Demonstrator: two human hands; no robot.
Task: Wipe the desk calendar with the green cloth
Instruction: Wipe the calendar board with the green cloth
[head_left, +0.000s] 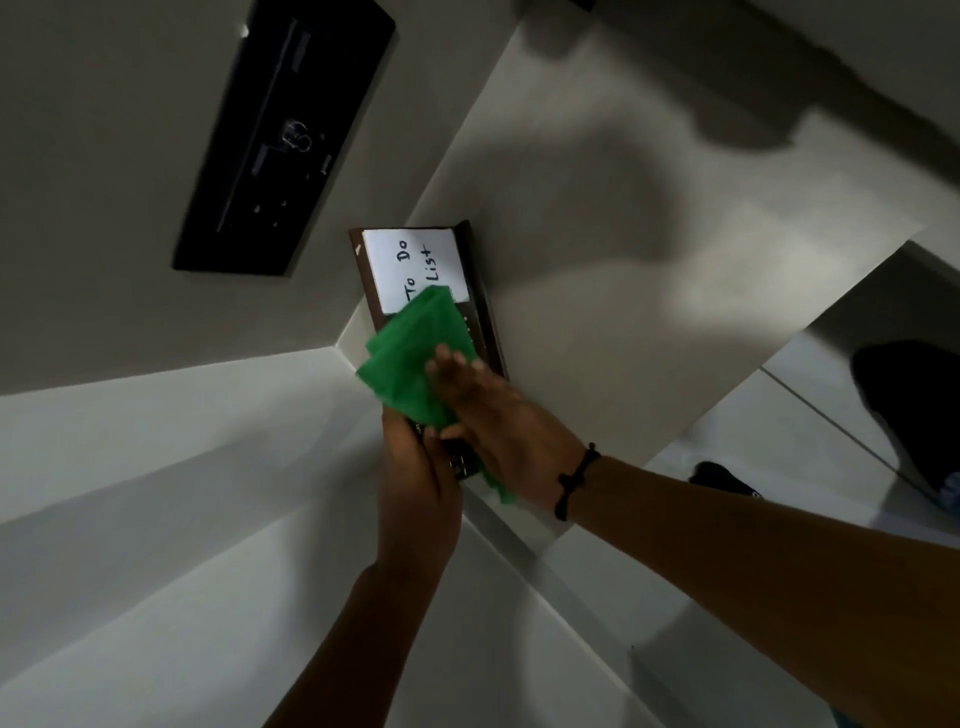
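Note:
The desk calendar (480, 312) is a dark brown stand with a white "To Do List" card on its face, standing on the pale desk (623, 270) near the wall corner. My left hand (415, 483) grips the calendar's near end from below. My right hand (493, 415), with a black band on the wrist, presses the folded green cloth (410, 358) flat against the calendar's face, just under the white card. The cloth covers the middle of the calendar, and a bit of it sticks out beneath my right palm.
A black rectangular panel (283, 135) hangs on the wall at the upper left. The desk's edge runs along the right, with floor and a dark shoe (722, 478) below it. Another dark shape (909, 410) lies at the far right.

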